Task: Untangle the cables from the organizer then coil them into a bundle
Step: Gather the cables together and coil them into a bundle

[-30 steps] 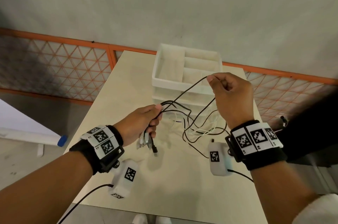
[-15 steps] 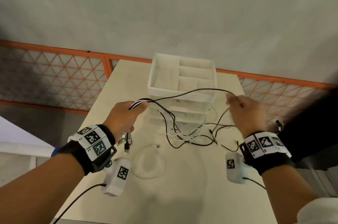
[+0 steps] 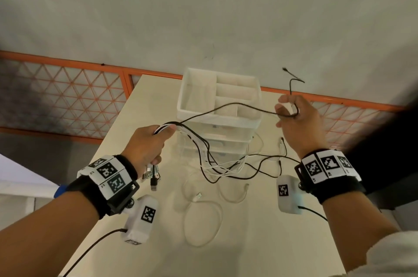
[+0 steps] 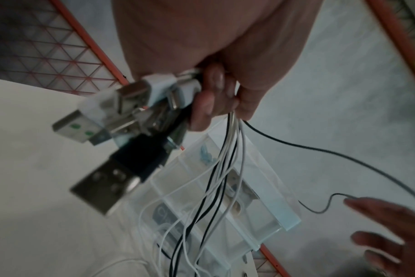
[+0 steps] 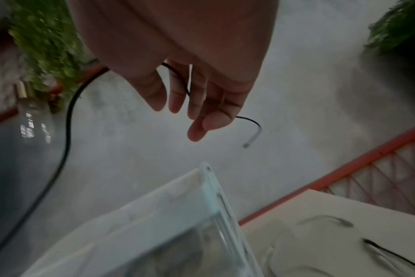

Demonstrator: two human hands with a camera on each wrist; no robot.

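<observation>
White and black cables (image 3: 210,161) hang in a loose tangle between a person's two raised hands above a pale table (image 3: 260,242), in front of a white plastic organizer (image 3: 219,104) with drawers below and open tray compartments on top. The left hand (image 3: 147,147) is closed around the gathered plug ends; the left wrist view shows several USB connectors (image 4: 121,116) bunched against the curled fingers, with the cords spilling out below the fist. The right hand (image 3: 296,122) has one thin black cable (image 3: 237,105) running through its loosely curled fingers, the free end (image 3: 291,77) sticking up beyond them and the cord stretching across the organizer's top to the left hand. The tray compartments appear free of cables, so the removal looks largely done, though some cords trail close against the organizer's front and it cannot be told whether any is caught there. At least two white cables (image 3: 199,215) lie separately on the table. The untangling appears to be midway: one black strand is being drawn out, while the others cross each other. No coil or bundle is formed yet.
</observation>
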